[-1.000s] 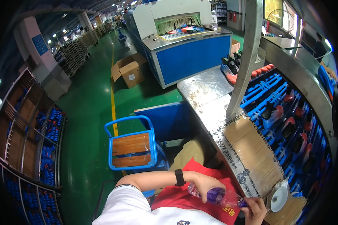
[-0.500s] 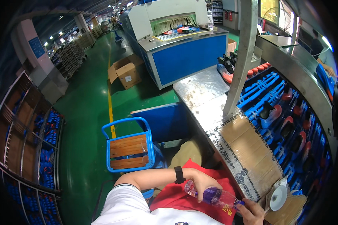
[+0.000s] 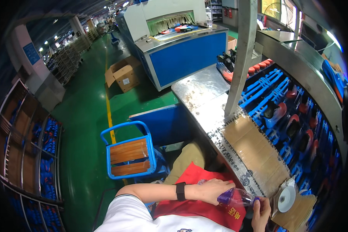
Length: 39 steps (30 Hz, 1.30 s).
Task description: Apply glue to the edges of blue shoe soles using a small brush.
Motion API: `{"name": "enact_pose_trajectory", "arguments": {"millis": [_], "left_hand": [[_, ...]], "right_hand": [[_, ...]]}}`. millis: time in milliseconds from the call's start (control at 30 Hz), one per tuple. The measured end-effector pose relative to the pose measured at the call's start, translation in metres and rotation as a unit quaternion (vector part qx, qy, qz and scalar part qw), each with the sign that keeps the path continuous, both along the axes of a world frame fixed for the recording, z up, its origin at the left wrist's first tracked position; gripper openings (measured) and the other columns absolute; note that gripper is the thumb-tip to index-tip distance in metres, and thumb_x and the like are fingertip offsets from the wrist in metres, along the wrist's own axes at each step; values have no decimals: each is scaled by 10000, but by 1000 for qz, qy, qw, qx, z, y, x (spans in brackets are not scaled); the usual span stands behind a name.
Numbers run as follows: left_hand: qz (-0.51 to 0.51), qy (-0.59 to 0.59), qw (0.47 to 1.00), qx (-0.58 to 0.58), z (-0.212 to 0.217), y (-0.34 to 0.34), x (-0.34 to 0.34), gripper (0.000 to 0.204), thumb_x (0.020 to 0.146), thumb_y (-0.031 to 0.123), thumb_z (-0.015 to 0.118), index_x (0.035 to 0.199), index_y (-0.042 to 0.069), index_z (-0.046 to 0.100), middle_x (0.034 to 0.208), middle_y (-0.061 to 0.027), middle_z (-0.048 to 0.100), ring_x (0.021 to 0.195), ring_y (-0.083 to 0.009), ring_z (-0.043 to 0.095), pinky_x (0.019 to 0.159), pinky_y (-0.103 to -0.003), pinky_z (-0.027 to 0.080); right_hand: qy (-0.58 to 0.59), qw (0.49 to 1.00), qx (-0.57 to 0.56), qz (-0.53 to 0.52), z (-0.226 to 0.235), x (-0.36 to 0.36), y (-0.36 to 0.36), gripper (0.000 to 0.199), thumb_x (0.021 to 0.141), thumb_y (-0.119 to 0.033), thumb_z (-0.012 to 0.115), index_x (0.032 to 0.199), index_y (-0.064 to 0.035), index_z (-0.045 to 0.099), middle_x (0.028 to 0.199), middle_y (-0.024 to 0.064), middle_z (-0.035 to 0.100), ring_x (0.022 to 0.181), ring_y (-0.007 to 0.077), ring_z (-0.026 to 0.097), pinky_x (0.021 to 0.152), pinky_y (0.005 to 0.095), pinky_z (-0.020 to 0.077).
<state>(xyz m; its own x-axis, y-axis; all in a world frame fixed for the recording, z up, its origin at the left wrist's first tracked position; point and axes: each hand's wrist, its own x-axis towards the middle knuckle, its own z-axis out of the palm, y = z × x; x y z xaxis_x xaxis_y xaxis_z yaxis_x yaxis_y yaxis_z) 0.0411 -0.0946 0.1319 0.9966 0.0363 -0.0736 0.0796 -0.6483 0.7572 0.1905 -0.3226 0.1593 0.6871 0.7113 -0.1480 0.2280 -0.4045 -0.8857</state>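
Observation:
A clear plastic bottle with a purple label lies nearly sideways in front of my red apron. My left hand is wrapped over its body, back of the hand upward, and hides much of the label. At the bottle's neck, my right hand has thumb and fingers closed round the purple cap, which is mostly covered. Just right of that hand, a small white dish rests by a piece of cardboard.
A metal bench topped with a cardboard sheet runs along my right. Beyond it, a conveyor carries blue and red parts. A blue-framed stool stands left, near a wire rack. An open carton sits before a blue-and-white machine.
My left hand has turned over the bottle, its back now facing up. The bottle's neck and my right hand have shifted slightly right and up. The surroundings slide a little left in view.

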Motion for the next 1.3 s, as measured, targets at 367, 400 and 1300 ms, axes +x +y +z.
{"name": "enact_pose_trajectory", "arguments": {"millis": [367,400,1300], "left_hand": [[-66,37,995,-61,10,1,4,686,664,86,712,1300,34,462,1097,-171,603,992,-356,602,832,-453,475],[-96,59,984,-137,13,6,7,660,674,94,718,1285,36,475,1080,-170,616,983,-345,614,831,-440,485],[-75,-36,995,-50,4,-47,38,680,574,24,779,1205,36,526,1039,-164,618,974,-382,608,852,-447,494]], "right_hand": [[-139,985,101,6,6,-9,1,181,922,-156,623,980,-4,544,712,28,539,588,104,470,539,262,375],[-271,952,115,82,7,-1,-2,273,861,-163,684,1039,-8,547,737,64,556,571,140,480,552,278,401],[-241,964,70,-87,8,-18,-36,257,809,-190,750,909,-37,569,729,99,639,539,242,587,497,319,462]]}}
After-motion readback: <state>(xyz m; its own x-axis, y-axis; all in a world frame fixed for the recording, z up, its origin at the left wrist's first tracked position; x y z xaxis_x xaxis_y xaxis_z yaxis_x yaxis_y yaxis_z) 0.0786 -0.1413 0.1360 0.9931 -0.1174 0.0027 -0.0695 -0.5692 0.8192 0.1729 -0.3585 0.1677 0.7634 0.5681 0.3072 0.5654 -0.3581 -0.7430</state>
